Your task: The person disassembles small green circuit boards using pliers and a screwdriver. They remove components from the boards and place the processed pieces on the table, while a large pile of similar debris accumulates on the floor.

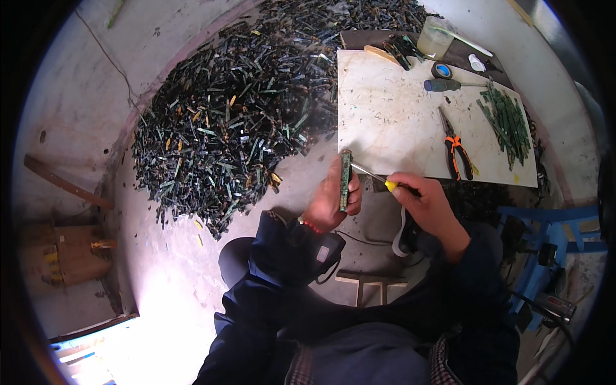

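The left hand [328, 196] is holding a long, narrow green-and-dark strip resembling a circuit board [346, 183], its fingers closing around the strip from both sides and keeping it nearly upright just off the near left corner of the white, flat-topped counter [391, 122]. The right hand [425, 200] is gripping a slim screwdriver with a yellow-and-black handle and metal shaft [371, 172], its fingers curling around the handle; the shaft is pointing left and its tip is reaching the strip's right side, though whether it is touching I cannot tell. On the counter, orange-and-black long-nosed pliers [457, 154] are lying to the right of the hands, and a bundle of thin green strips [507, 125] is lying farther right. Beyond the pliers, a blue-handled screwdriver [443, 85] is resting near a black tape roll with a blue core [441, 70]. At the far side, a translucent plastic cup [435, 40] is standing. To the left, a broad heap of dark and green strips [212, 135] is covering the grey floor [176, 256].
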`<state>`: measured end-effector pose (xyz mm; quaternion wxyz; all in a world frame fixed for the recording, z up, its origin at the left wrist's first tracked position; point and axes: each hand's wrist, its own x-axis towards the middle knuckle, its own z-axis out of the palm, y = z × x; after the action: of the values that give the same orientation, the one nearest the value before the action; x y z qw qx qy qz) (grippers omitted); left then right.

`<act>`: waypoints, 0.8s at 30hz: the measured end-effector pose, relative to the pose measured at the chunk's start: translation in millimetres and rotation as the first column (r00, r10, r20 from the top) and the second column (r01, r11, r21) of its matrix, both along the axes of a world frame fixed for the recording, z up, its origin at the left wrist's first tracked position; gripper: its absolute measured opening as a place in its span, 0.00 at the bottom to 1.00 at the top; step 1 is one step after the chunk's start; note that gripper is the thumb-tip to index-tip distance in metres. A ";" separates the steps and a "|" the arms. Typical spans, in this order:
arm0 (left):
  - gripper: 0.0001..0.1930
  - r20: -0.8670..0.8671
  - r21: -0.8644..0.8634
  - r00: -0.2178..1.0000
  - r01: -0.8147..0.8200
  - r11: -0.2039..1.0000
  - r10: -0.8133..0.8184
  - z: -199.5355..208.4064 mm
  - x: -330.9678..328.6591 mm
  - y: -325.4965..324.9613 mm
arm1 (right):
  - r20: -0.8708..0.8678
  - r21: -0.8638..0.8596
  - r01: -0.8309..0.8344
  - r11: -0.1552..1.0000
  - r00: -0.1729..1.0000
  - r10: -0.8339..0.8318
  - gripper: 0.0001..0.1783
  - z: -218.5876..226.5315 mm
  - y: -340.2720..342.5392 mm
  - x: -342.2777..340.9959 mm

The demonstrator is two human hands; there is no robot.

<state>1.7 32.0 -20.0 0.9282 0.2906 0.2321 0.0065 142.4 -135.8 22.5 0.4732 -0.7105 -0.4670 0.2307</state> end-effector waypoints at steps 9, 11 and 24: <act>0.32 0.033 -0.088 0.999 -0.008 0.996 0.011 2.4 0.9 1.5 | -0.783 -0.205 -0.023 0.979 0.604 -0.150 0.11 18.7 -0.7 4.1; 0.32 0.011 -0.094 1.000 -0.021 0.995 0.022 3.6 1.5 0.7 | -0.176 -0.020 0.054 0.998 0.983 -0.057 0.11 4.5 1.3 -7.3; 0.31 -0.047 0.073 0.991 -0.122 0.990 0.125 0.9 3.3 -3.5 | -0.848 -0.329 0.088 0.940 0.412 -0.335 0.11 19.5 6.4 -22.8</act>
<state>5.0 28.5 -19.1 0.9090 0.3083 0.2730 0.0647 119.6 -129.4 42.0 0.5858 -0.5843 -0.0216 0.5612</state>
